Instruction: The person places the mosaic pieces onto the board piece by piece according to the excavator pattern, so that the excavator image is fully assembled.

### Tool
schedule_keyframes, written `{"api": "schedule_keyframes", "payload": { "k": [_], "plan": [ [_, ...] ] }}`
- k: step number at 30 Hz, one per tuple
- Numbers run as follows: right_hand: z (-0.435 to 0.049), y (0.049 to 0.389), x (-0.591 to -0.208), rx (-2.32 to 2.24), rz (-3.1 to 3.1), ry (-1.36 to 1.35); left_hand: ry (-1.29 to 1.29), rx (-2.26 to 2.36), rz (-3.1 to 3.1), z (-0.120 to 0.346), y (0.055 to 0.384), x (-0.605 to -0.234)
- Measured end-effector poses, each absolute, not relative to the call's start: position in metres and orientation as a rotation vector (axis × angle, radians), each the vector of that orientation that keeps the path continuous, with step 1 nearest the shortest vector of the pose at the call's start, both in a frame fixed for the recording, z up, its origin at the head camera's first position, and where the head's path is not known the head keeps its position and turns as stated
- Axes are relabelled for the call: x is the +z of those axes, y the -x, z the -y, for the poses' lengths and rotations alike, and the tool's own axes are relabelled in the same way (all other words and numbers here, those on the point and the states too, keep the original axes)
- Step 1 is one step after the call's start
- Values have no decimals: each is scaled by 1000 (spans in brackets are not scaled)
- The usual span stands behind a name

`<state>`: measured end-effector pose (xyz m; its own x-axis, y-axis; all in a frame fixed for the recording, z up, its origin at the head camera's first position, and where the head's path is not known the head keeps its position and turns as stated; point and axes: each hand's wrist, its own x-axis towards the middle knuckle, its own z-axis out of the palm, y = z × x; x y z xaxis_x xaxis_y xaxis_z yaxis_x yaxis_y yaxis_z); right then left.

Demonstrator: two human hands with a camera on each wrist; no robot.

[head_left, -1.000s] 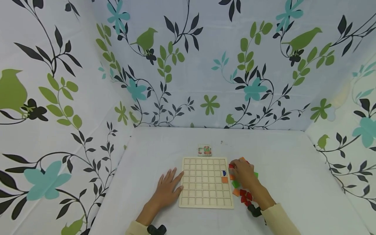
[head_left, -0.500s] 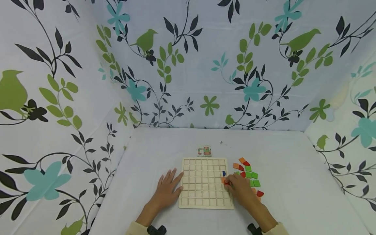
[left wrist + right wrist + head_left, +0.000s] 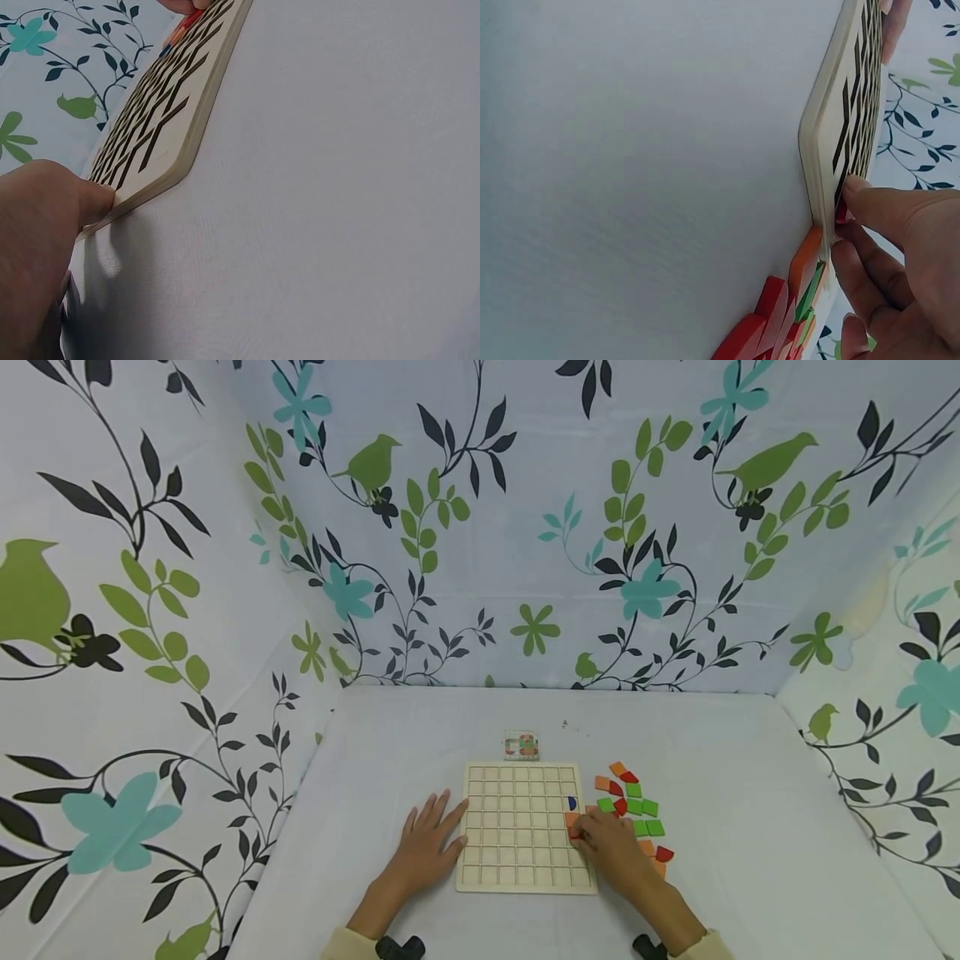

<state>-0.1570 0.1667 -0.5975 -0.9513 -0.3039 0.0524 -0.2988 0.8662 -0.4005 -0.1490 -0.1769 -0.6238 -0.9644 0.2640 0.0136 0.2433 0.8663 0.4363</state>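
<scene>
A wooden grid board (image 3: 517,852) lies on the white table. My left hand (image 3: 429,842) rests at its left edge with fingers spread; in the left wrist view the thumb (image 3: 96,201) touches the board's edge. At the board's right side my right hand (image 3: 617,852) pinches a small red tile (image 3: 843,211) between thumb and fingertips, at a cell in the right column. Just above that cell sits an orange tile (image 3: 572,819), and above it a dark blue piece (image 3: 572,803). The fingers partly hide the red tile.
Several loose green tiles (image 3: 655,827), red tiles (image 3: 664,854) and orange tiles (image 3: 617,768) lie scattered right of the board. A small patterned card (image 3: 522,745) lies behind the board. Patterned cloth (image 3: 536,527) hangs around the table.
My right hand has moved from the loose tiles left and down to the board's right column, carrying a red tile. Over the last half second it has barely shifted. The left hand stays put.
</scene>
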Motion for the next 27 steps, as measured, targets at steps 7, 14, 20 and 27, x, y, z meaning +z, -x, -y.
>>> {"api": "schedule_keyframes", "payload": {
  "k": [7,14,20,27],
  "plan": [
    [-169,155,-594,-646,-3001,519,-395,696,-2987,177,149,-622],
    [-170,153,-597,-712,-2995,467,-409,702,-2983,176,149,-621],
    [-167,156,-600,-733,-2969,456,-390,689,-2986,177,148,-621],
    [-174,162,-596,-806,-2960,424,-399,697,-2983,177,148,-619]
  ]
}}
